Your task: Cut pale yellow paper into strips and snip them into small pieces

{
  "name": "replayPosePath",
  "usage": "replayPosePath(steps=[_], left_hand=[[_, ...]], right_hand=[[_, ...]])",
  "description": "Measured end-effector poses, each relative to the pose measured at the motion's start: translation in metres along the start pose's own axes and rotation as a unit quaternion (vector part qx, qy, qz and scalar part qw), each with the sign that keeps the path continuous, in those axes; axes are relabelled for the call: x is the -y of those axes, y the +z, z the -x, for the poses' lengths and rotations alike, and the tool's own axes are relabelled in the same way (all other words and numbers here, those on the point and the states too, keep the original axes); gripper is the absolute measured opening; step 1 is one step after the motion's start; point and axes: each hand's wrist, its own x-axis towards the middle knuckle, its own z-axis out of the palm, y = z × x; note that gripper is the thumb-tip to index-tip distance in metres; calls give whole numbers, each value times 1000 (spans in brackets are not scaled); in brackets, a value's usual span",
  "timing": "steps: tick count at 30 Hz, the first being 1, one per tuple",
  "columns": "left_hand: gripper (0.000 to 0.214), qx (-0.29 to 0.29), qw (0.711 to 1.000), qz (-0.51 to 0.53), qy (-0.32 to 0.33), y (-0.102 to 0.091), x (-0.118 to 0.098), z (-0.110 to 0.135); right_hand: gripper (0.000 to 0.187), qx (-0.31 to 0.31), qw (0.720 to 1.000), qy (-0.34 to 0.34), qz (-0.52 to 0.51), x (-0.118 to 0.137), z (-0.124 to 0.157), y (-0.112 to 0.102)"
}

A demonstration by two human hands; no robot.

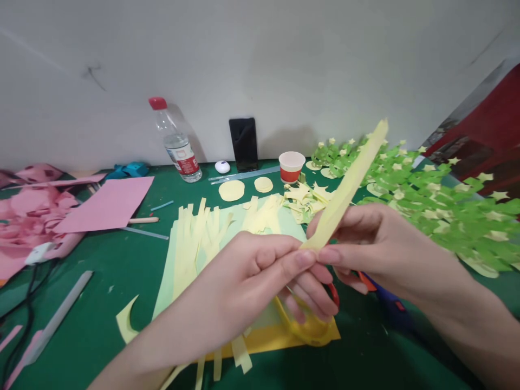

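A pale yellow paper strip [352,187] slants up to the right, its lower end pinched between the thumbs and fingers of both hands. My left hand [264,265] is closed on that end from the left. From the right, my right hand [374,238] grips it too, its thumb tip meeting the left fingers. Below them lie scissors with yellow handles [311,333], partly hidden by my left fingers. Many more yellow strips [195,233] are spread over light green paper sheets [166,271]. A dark blue tool [392,306] with an orange part lies under my right wrist.
Green paper pieces topped with stars [439,197] cover the right side. Along the wall stand a water bottle [179,146], a phone [244,143] and a paper cup [291,167]. Pink paper [109,203] and a black cable [29,309] lie at left, near yellow paper discs [231,190].
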Motion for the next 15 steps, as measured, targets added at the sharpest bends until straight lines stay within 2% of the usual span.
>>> replayPosePath(steps=[6,15], left_hand=[[33,-20,1000,-5,7,2,-3,1],[35,-39,999,-10,18,7,0,-2]], right_hand=[[11,14,997,-26,-78,-6,2,3],[22,-66,989,-56,-116,-10,1,17]])
